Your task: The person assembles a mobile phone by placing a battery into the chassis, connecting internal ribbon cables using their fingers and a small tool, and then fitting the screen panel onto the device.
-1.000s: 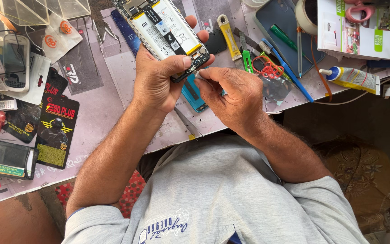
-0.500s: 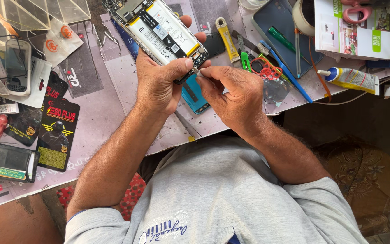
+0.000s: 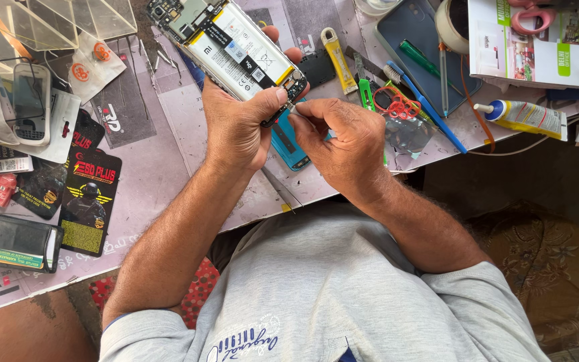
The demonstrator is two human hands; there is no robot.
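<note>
Under right hand [image 3: 346,137]: tool tip, unclear.

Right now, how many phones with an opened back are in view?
1: the opened phone is held in the left hand, above the table; the right hand works at its lower end. Others may be hidden.

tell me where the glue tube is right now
In the head view the glue tube lies at the table's right edge, just below the printed booklet and right of the blue pen.
</note>
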